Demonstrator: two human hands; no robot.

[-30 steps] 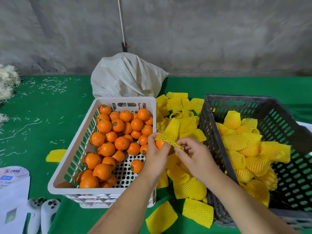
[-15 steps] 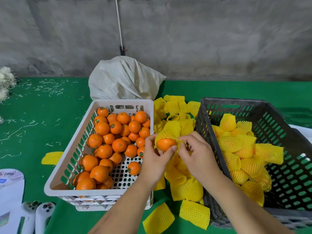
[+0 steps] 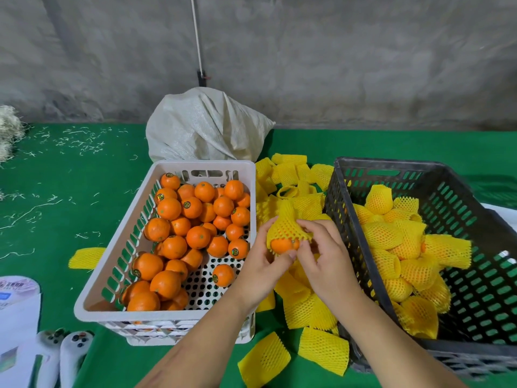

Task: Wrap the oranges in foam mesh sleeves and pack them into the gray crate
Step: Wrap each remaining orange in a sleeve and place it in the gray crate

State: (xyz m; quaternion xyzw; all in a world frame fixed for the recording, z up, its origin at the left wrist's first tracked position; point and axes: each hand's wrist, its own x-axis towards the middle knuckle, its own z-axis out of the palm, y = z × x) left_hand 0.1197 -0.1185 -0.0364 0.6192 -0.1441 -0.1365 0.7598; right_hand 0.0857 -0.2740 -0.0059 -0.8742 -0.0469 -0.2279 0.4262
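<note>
far left on the green tabletop (image 3: 56, 191) lies a white printed card (image 3: 16, 298); it carries a round logo and some lettering, too blurred for me to read. next, the white crate (image 3: 167, 315) holds the bare oranges (image 3: 193, 236), several with small round stickers whose print i cannot make out.

my left hand (image 3: 263, 264) cups the orange (image 3: 284, 245) from below, fingers (image 3: 289, 254) curled round its underside. the yellow foam mesh sleeve (image 3: 285, 225) covers its upper half and the bare lower part still shows. my right hand (image 3: 324, 256) pinches the sleeve's lower edge, fingertips bent on the mesh.

to do this well, i judge i should hold the fruit steady and draw the edge down evenly all round, stretching gently so the foam does not tear, until no peel shows.

spare sleeves (image 3: 321, 351) lie between the crates. on the right the gray crate (image 3: 391, 169) holds the wrapped oranges (image 3: 391, 239) already packed; mine goes there next.
</note>
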